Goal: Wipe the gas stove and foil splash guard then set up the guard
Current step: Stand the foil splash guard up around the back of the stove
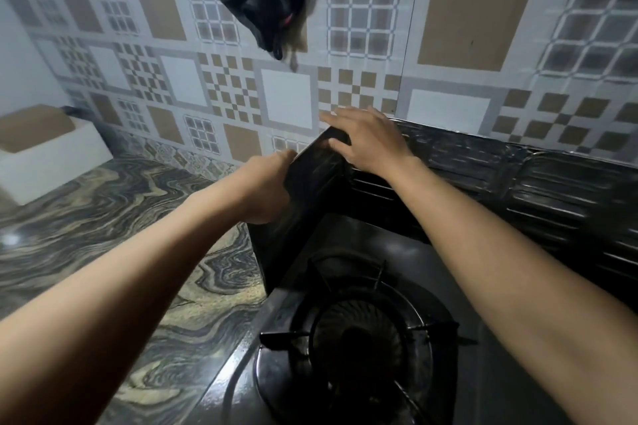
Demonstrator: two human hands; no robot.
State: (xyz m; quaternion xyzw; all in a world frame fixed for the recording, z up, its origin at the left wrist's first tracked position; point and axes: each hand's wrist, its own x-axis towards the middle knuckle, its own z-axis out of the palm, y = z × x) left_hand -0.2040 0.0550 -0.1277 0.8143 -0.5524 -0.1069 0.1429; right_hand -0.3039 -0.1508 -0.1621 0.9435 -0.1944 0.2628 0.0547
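A dark gas stove [348, 238] fills the lower right, its burner and pan support [359, 328] near the bottom. The foil splash guard stands around it: a dark side panel [297, 203] along the stove's left edge and a ribbed back panel [538, 183] against the wall. My left hand [266, 186] grips the side panel from its outer, left face. My right hand [366, 141] rests over the panel's top far corner, fingers spread across it. No wiping cloth shows in either hand.
A marbled countertop [121, 228] stretches to the left of the stove. A white box [51, 155] sits at the far left against the wall. A black cloth [266, 7] hangs on the patterned tile wall [476, 17] above the stove.
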